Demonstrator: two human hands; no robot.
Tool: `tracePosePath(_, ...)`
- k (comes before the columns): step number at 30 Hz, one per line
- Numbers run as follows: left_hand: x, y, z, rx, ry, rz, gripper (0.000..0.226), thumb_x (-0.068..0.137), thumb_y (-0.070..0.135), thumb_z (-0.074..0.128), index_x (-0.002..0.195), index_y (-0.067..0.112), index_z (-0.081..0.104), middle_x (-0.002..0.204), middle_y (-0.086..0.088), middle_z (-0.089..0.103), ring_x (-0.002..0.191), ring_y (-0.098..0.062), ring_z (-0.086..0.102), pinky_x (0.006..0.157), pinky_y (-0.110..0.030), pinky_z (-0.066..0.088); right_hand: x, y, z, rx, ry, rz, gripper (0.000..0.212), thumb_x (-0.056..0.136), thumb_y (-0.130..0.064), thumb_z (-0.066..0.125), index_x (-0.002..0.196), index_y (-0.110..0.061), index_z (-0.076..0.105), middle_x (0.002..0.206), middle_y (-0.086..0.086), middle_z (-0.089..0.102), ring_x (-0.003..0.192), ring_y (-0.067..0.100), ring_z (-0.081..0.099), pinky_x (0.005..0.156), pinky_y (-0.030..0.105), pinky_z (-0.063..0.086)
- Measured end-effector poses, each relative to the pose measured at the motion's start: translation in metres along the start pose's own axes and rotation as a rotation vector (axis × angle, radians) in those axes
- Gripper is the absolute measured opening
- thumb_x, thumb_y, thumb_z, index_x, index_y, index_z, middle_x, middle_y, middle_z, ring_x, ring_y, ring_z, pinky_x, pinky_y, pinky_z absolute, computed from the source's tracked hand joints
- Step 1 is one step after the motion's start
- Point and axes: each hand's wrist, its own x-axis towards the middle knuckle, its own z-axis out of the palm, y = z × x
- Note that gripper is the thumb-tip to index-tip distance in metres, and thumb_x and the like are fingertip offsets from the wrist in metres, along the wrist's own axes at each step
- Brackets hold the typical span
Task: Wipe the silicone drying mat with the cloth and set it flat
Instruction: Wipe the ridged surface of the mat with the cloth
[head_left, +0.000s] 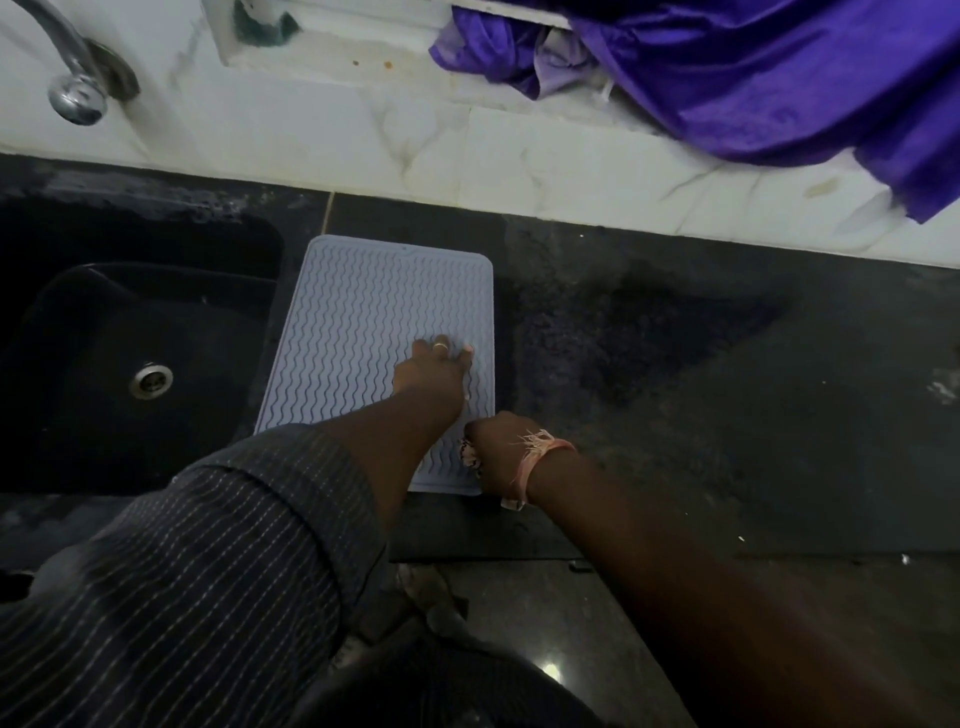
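Note:
The pale grey silicone drying mat with wavy ridges lies flat on the black counter, just right of the sink. My left hand presses down on its right half, fingers spread, a ring on one finger. My right hand is fisted at the mat's near right corner. It grips a small bunched cloth; only scraps of the cloth show at the knuckles and under the wrist. A pink thread band circles that wrist.
A black sink with a metal drain sits left of the mat, under a chrome faucet. White marble backsplash runs behind. Purple fabric hangs at the upper right. Black counter extends right.

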Motion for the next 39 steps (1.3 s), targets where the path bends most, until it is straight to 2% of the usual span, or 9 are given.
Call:
tracePosePath(3, -0.006, 0.002, 0.002, -0.101, -0.013, 0.006, 0.081, 0.101, 0.038, 0.058, 0.163, 0.032, 0.006, 0.17, -0.008, 0.001, 0.154, -0.037, 0.007, 0.114, -0.057, 0.035, -0.002, 0.008, -0.011, 0.115, -0.026, 0.046, 0.017, 0.082, -0.022, 0.077, 0.093, -0.023, 0.063, 0.093, -0.003, 0.061, 0.094, 0.021, 0.066, 0.078, 0.029, 0.054)
tracePosePath(6, -0.02, 0.003, 0.012, -0.193, 0.006, 0.039, 0.079, 0.101, 0.031, 0.058, 0.163, 0.03, 0.009, 0.171, -0.009, 0.0, 0.156, -0.039, 0.002, 0.123, -0.055, 0.023, 0.002, 0.022, -0.032, 0.33, 0.062, 0.143, 0.018, 0.078, -0.019, 0.078, 0.075, -0.025, 0.062, 0.087, 0.001, 0.068, 0.087, 0.022, 0.068, 0.075, 0.034, 0.058)
tracePosePath(12, -0.078, 0.0, 0.045, -0.207, 0.219, 0.127, 0.048, 0.102, 0.037, 0.052, 0.149, 0.033, 0.044, 0.162, -0.006, 0.029, 0.147, -0.032, 0.028, 0.115, -0.047, 0.038, 0.006, 0.016, -0.026, 0.54, 0.299, 0.274, 0.032, 0.08, -0.017, 0.075, 0.111, -0.015, 0.065, 0.104, -0.001, 0.064, 0.095, 0.021, 0.061, 0.08, 0.03, 0.05)
tracePosePath(15, -0.091, -0.001, 0.054, -0.192, 0.142, 0.099, 0.062, 0.101, 0.04, 0.055, 0.157, 0.037, 0.029, 0.169, -0.006, 0.014, 0.153, -0.036, 0.017, 0.12, -0.052, 0.03, 0.01, 0.008, -0.002, 0.472, 0.292, 0.278, 0.033, 0.08, -0.019, 0.071, 0.112, -0.016, 0.065, 0.114, 0.01, 0.069, 0.104, 0.032, 0.066, 0.087, 0.037, 0.056)
tracePosePath(19, -0.091, -0.002, 0.048, -0.118, 0.001, 0.054, 0.085, 0.097, 0.041, 0.063, 0.161, 0.042, 0.009, 0.172, -0.002, -0.003, 0.156, -0.035, 0.002, 0.12, -0.054, 0.024, 0.007, -0.004, 0.002, 0.366, 0.289, 0.247, 0.012, 0.083, -0.017, 0.068, 0.087, -0.02, 0.057, 0.103, 0.011, 0.069, 0.096, 0.033, 0.067, 0.074, 0.031, 0.051)
tracePosePath(22, -0.088, 0.001, 0.048, -0.08, -0.013, 0.038, 0.093, 0.094, 0.035, 0.069, 0.162, 0.04, 0.007, 0.171, -0.003, -0.005, 0.156, -0.036, 0.0, 0.119, -0.055, 0.027, 0.003, -0.006, 0.006, 0.383, 0.252, 0.264, 0.021, 0.081, -0.017, 0.067, 0.072, -0.024, 0.05, 0.09, 0.004, 0.064, 0.092, 0.031, 0.068, 0.069, 0.028, 0.048)
tracePosePath(31, -0.089, -0.003, 0.046, -0.102, -0.021, 0.064, 0.093, 0.09, 0.049, 0.069, 0.161, 0.039, 0.011, 0.17, -0.003, -0.001, 0.155, -0.036, 0.003, 0.114, -0.057, 0.034, -0.031, -0.015, 0.029, 0.719, 0.215, 0.368, 0.017, 0.078, -0.03, 0.079, 0.075, -0.016, 0.069, 0.078, 0.0, 0.071, 0.077, 0.017, 0.068, 0.071, 0.032, 0.058)
tracePosePath(35, -0.096, -0.023, 0.056, -0.315, 0.13, 0.091, 0.065, 0.098, 0.028, 0.06, 0.156, 0.031, 0.031, 0.164, -0.008, 0.025, 0.149, -0.032, 0.027, 0.112, -0.054, 0.041, -0.032, -0.009, 0.025, 0.972, 0.31, 0.444, 0.017, 0.073, -0.012, 0.082, 0.088, -0.007, 0.076, 0.086, 0.009, 0.076, 0.084, 0.022, 0.074, 0.077, 0.038, 0.062)
tracePosePath(39, -0.117, -0.072, 0.083, -0.547, 0.521, -0.161, 0.035, 0.09, 0.0, 0.056, 0.12, 0.011, 0.071, 0.122, -0.013, 0.067, 0.112, -0.034, 0.062, 0.092, -0.045, 0.055, -0.029, -0.022, 0.016, 1.076, 0.258, 0.346, 0.023, 0.076, -0.01, 0.082, 0.098, -0.009, 0.075, 0.092, 0.005, 0.078, 0.087, 0.019, 0.075, 0.077, 0.03, 0.06)
